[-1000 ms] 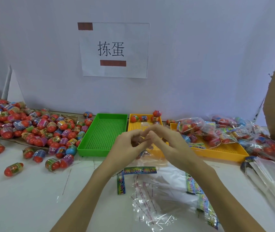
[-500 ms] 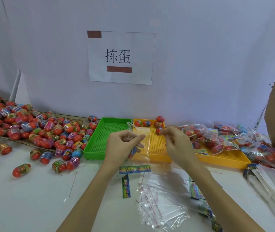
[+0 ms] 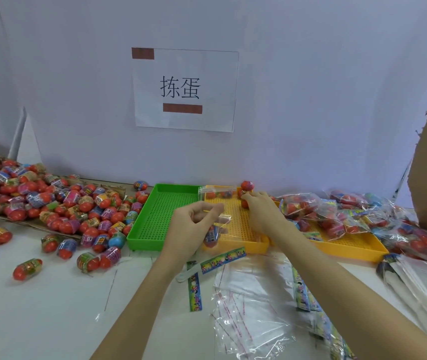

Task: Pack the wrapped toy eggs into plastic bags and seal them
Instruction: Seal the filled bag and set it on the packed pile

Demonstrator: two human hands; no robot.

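Over the yellow tray [image 3: 235, 239], clear bag [image 3: 216, 203] pinched in left hand [image 3: 194, 224]; right hand [image 3: 260, 211] curled round an egg [image 3: 245, 194]

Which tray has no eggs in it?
The green tray, at the left of the row. Its mesh floor is bare, while the two yellow trays beside it hold eggs or filled bags.

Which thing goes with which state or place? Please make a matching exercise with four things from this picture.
Things:
1. green tray
2. left hand
3. right hand
4. loose eggs

States or places:
A. reaches for eggs at the far end of a yellow tray
B. piled at the left of the table
C. holds nothing inside
D. pinches a clear bag

Pairs: 1-C, 2-D, 3-A, 4-B
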